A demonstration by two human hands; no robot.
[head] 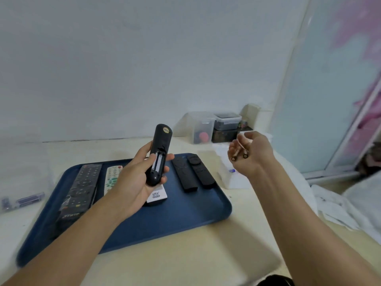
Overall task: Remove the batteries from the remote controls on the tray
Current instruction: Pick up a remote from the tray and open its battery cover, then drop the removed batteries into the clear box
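My left hand (135,178) grips a black remote (159,149) held upright above the blue tray (175,211), back side toward me, its battery bay uncovered and showing bare metal. My right hand (252,153) is off to the right of the tray, fingers curled around two batteries (239,156) whose ends point at me. On the tray lie a long black remote (80,190), a white remote with green buttons (112,176), a white remote (157,196) partly hidden under my left hand, and two slim black remotes (193,173).
A clear plastic box (233,178) stands just right of the tray, below my right hand. Stacked small containers (218,126) sit against the back wall. A clear box with blue items (20,201) is at the left. White bedding (340,203) lies at the right.
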